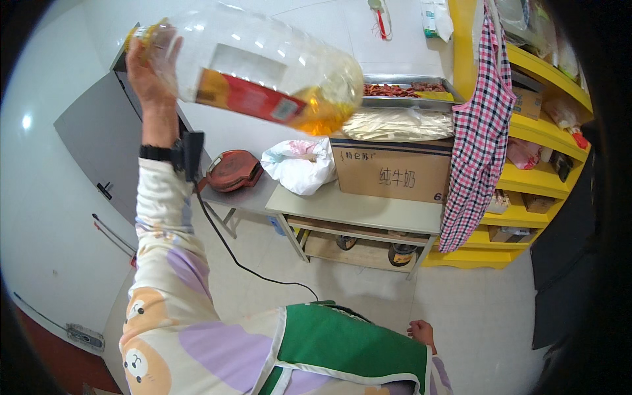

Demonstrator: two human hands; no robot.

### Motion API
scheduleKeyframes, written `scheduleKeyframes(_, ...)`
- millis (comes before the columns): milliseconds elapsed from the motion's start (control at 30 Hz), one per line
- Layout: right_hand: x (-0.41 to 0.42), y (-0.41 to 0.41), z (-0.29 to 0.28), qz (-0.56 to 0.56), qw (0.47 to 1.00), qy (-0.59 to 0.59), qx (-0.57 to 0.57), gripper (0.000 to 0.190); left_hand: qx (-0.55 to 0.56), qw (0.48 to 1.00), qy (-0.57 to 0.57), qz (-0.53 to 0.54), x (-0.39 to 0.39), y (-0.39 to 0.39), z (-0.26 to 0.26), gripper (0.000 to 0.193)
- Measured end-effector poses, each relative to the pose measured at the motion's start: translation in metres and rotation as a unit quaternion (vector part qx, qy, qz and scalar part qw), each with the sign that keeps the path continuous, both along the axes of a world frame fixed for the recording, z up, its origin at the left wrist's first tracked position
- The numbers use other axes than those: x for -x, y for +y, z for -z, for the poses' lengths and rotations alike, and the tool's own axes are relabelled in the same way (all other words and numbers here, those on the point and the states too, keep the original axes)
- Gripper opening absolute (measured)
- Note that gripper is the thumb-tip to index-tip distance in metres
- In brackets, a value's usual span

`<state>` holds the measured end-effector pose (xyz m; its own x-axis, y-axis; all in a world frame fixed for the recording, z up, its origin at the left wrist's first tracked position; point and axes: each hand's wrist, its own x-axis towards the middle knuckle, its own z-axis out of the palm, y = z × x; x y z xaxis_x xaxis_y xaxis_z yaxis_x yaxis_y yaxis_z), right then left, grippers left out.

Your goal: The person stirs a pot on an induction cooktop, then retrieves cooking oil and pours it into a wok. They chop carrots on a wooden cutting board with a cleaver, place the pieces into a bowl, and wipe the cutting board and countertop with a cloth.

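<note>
Raised high on the left, my left hand (148, 81) grips a large clear plastic oil bottle (316, 59) around its neck, just beneath the yellow cap (140, 33). The bottle lies almost sideways in the air, its base pointing right and tilted down. A small amount of golden oil (321, 114) has pooled at the base end. A red and yellow label (249, 96) wraps its side. Low on the right, my right hand (420, 331) hangs beside the green apron (350, 340), fingers curled, with nothing visible in it.
Ahead stands a table (395, 215) bearing a cardboard carton (395, 170) and a white plastic bag (298, 165). A metal tray (410, 102) of reddish food sits above bagged pale strips (400, 123). A red round appliance (233, 170), a checked apron (479, 148) and yellow shelves (528, 177) are around it.
</note>
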<state>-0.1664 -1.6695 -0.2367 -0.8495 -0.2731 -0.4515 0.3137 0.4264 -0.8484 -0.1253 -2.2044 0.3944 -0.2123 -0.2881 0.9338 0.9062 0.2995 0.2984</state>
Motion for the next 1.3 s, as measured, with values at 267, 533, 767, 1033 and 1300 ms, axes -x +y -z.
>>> scheduleKeyframes(267, 0.054, -0.048, -0.090, -0.088, 0.989, 0.060, 0.098, 0.023, 0.031, 0.982, -0.174, -0.062, 0.043, 0.067, 0.130, 0.062)
scheduleKeyframes(533, 0.053, -0.098, -0.195, -0.119, 0.940, -0.057, 0.316, 0.044, -0.034, 0.931, -0.331, 0.148, 0.062, 0.130, 0.230, 0.059)
scheduleKeyframes(767, 0.034, -0.078, -0.159, -0.061, 0.926, -0.137, 0.345, 0.045, 0.130, 0.865, -0.439, 0.207, 0.075, 0.135, 0.284, 0.086)
scheduleKeyframes(1033, 0.011, -0.064, -0.108, -0.001, 0.935, -0.219, 0.278, 0.050, 0.016, 0.782, -0.584, 0.218, 0.073, 0.139, 0.363, 0.080)
scheduleKeyframes(1300, -0.002, -0.069, -0.061, -0.018, 0.921, -0.306, 0.240, 0.055, 0.040, 0.805, -0.568, 0.166, 0.065, 0.146, 0.417, 0.066)
